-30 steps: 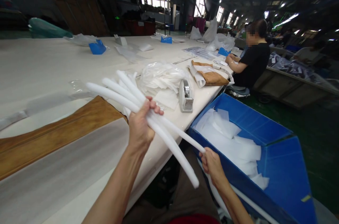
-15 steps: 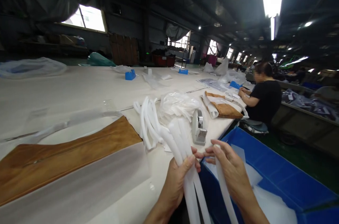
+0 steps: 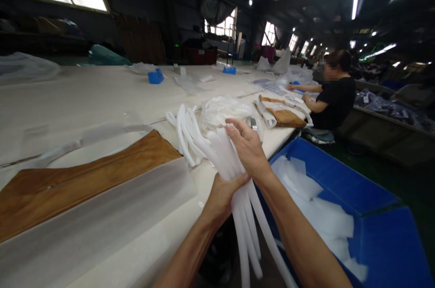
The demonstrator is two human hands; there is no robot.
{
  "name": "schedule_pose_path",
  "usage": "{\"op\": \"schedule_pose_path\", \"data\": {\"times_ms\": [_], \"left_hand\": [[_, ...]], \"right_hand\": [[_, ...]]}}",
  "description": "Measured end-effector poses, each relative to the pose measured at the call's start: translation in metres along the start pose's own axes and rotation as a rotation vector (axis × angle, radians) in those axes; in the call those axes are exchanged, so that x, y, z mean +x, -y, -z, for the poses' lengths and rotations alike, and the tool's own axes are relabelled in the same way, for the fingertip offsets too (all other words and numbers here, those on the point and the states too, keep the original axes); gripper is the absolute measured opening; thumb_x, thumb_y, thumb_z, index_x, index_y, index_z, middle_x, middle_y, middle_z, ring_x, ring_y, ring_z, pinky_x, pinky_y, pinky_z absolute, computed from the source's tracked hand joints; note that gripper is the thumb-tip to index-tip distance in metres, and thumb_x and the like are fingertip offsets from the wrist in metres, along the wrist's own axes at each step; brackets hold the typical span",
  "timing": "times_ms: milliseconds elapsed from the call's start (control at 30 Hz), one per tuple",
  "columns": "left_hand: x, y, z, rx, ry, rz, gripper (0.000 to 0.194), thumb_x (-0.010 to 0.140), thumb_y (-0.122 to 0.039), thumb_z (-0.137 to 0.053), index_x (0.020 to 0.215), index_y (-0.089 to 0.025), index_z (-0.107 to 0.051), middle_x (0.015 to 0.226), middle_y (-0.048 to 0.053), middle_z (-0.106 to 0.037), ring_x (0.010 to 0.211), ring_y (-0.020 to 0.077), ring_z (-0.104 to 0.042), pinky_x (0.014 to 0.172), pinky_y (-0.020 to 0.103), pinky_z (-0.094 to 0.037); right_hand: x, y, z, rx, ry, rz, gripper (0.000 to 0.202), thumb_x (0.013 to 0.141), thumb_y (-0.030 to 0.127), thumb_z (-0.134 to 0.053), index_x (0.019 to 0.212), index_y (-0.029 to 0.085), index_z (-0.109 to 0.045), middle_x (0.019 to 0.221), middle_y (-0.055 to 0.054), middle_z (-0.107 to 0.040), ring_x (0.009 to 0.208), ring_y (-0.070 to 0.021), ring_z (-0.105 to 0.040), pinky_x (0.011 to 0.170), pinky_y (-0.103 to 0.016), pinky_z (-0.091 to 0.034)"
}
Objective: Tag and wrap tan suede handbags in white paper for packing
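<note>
The left hand (image 3: 224, 193) is clasping the white rods (image 3: 242, 222); the right hand (image 3: 250, 148), earlier apart, is now pinching their upper ends; the bundle is seemingly growing.

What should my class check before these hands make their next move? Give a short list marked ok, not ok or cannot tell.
1. Left hand closed around the bundle of white foam rods: ok.
2. Right hand gripping a rod near the bundle's upper end: cannot tell; its fingers are there, but contact is partly hidden.
3. Lower rod ends level: not ok; they hang at different heights.
4. Number of rods confirmed: cannot tell; they overlap.
5. Brown suede-like material clear of both hands: ok, it lies apart on the table.
6. Blue bin open at the top: ok, white sheets show inside.
</note>
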State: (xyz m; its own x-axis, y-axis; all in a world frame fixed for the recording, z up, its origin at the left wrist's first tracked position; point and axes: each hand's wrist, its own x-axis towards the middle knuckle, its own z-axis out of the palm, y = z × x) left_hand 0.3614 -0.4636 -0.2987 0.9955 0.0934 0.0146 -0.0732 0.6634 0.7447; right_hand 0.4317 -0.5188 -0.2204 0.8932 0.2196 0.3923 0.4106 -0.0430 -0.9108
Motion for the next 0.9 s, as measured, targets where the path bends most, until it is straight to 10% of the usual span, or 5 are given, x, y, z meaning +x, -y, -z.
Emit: {"op": "schedule_pose_path", "data": {"times_ms": [133,300,500,900], "left_hand": [[0.021,-0.025,0.003,-0.043,-0.088,-0.118,0.043,0.061,-0.024,-0.088,0.099,-0.015,-0.069,0.094,0.008,-0.073,0.093,0.0258,-0.069,0.084,0.036,-0.057],[0.043,-0.053,0.024,-0.098,-0.21,-0.181,0.036,0.06,-0.019,-0.088,0.089,-0.013,-0.067,0.086,0.005,-0.072,0.085,0.0236,-0.07,0.079,0.037,-0.06],[0.058,-0.066,0.038,-0.146,-0.302,-0.278,0.023,0.066,-0.012,-0.081,0.084,-0.013,-0.068,0.079,0.001,-0.068,0.076,0.0166,-0.067,0.076,0.032,-0.061],[0.062,-0.059,0.031,-0.148,-0.298,-0.303,0.021,0.067,-0.011,-0.08,0.083,-0.013,-0.068,0.077,0.0,-0.065,0.074,0.0151,-0.064,0.072,0.029,-0.061]], "right_hand": [[-0.026,-0.027,0.015,-0.057,0.201,-0.03,0.05,0.09,0.049,-0.056,0.131,0.02,-0.054,0.127,-0.005,-0.061,0.121,-0.0207,-0.054,0.104,-0.035,-0.04],[-0.104,-0.059,0.048,0.147,0.457,-0.405,0.047,0.088,0.054,-0.058,0.115,0.016,-0.064,0.103,-0.004,-0.07,0.093,-0.0188,-0.063,0.082,-0.031,-0.052],[-0.171,-0.075,0.085,0.291,0.359,-0.704,0.042,0.085,0.056,-0.062,0.091,0.015,-0.059,0.076,-0.001,-0.066,0.055,-0.0105,-0.057,0.055,-0.022,-0.045],[-0.184,-0.09,0.081,-0.121,0.103,-0.479,0.028,0.089,0.044,-0.052,0.084,0.02,-0.065,0.065,0.003,-0.056,0.059,-0.0125,-0.05,0.06,-0.025,-0.039]]}}
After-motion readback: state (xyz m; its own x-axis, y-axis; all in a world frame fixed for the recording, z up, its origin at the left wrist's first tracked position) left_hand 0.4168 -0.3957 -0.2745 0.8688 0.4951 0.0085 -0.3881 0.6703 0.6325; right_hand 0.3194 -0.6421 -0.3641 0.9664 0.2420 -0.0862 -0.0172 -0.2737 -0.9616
